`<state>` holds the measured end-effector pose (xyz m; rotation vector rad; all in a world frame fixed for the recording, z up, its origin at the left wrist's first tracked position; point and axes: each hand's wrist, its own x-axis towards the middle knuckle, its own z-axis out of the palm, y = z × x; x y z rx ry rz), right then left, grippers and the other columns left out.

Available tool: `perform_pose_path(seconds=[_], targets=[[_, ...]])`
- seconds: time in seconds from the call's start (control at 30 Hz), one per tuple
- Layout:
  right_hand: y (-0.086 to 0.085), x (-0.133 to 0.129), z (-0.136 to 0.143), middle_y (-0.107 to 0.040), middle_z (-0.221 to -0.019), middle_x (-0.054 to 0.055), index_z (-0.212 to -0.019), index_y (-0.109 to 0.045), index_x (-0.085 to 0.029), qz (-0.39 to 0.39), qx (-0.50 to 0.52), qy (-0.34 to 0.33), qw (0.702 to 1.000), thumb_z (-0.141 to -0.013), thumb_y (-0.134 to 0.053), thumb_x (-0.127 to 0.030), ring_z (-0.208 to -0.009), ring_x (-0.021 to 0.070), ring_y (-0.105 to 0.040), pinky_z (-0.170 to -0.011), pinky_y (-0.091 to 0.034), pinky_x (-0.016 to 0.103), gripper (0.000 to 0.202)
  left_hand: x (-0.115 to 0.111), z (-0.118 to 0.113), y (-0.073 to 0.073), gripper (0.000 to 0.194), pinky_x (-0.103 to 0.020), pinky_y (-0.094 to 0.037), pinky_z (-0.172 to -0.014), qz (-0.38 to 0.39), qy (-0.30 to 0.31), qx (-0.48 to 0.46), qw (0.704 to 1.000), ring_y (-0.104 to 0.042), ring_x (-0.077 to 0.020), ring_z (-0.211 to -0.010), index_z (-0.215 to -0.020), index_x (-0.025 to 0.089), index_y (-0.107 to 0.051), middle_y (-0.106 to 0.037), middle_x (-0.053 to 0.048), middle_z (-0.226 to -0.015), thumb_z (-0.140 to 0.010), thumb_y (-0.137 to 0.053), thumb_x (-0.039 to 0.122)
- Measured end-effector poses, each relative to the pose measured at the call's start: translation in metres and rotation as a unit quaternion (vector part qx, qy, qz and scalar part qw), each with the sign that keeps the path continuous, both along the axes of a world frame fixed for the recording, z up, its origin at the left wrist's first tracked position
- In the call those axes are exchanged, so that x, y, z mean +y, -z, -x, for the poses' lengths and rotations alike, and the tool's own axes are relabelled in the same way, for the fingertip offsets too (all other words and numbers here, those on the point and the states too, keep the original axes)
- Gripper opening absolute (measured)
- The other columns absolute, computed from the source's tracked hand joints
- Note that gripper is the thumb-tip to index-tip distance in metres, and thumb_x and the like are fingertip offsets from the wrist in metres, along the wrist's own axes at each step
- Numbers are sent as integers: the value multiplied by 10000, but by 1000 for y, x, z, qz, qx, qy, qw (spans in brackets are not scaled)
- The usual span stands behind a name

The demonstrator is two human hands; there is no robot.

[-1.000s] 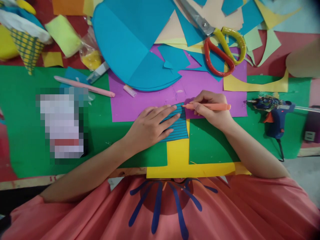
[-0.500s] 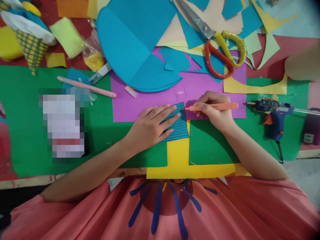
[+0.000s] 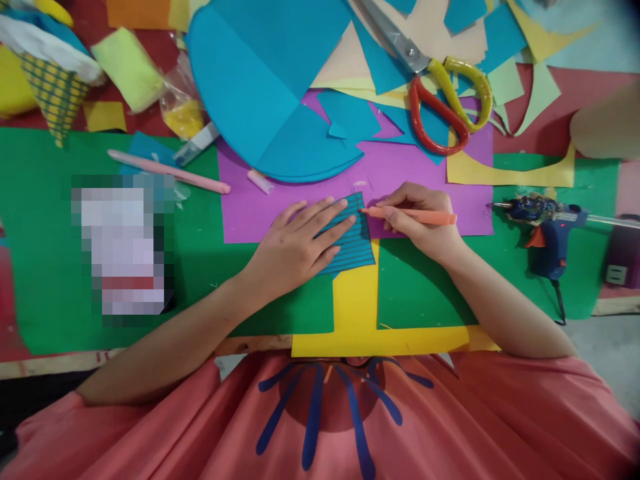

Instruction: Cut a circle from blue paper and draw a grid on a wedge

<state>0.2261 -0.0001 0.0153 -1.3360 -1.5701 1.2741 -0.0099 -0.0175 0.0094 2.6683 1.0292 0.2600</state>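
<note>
A small blue paper piece (image 3: 357, 250) with dark lines drawn across it lies partly on the purple sheet (image 3: 300, 213) and over a yellow strip (image 3: 355, 300). My left hand (image 3: 295, 247) rests flat on its left part, fingers spread, hiding that side. In my right hand (image 3: 420, 217) is an orange pen (image 3: 430, 217), pinched between thumb and fingers, its tip at the upper right edge of the lined piece. Above the hands lies a large blue paper circle (image 3: 250, 87) with visible creases.
Scissors (image 3: 425, 73) lie among paper scraps at the upper right. A glue gun (image 3: 550, 240) rests at the right. To the left are a pink pen (image 3: 170, 170), a pen cap (image 3: 261, 182) and a blurred-out object (image 3: 123, 247).
The lined blue piece and my left hand have shifted slightly up and left. My right hand has moved slightly left, with the orange pen tilted differently.
</note>
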Motion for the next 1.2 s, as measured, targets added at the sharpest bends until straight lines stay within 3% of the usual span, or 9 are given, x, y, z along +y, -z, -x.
perform_pose_path(seconds=[0.47,0.9,1.1,1.2], targets=[[-3,1,-4,-579,-589,-12,-680,-637,-152,-10,-61,-41,997,-807,-644,-324,-569,99,-485,-511,-337,240,214,0,0,0,426,-431,-357,-1101,-18,-3,10,1000,-455,-247,-1368,-1412,224,-482,-497,-104,-1471,-1007,-389,316],[-9,2,-4,-565,-523,-15,-539,-561,-156,0,-55,-96,994,-751,-643,-243,-519,84,-476,-453,-317,215,243,0,0,1,429,-436,-364,-1096,-31,3,11,999,-456,-260,-1365,-1406,196,-488,-497,-114,-1469,-1006,-386,316],[-4,1,-5,-675,-660,6,-726,-669,-158,33,61,-4,998,-825,-632,-341,-525,104,-589,-482,-464,225,212,-2,1,3,434,-464,-312,-1140,-30,-35,11,999,-425,-250,-1391,-1428,217,-452,-465,-101,-1497,-1013,-361,308],[-1,-1,-6,-693,-698,12,-811,-713,-163,17,85,4,996,-867,-617,-421,-527,98,-607,-502,-501,223,281,-2,2,3,431,-495,-266,-1169,-34,-61,6,998,-405,-243,-1407,-1436,232,-436,-449,-90,-1510,-1012,-368,274]])
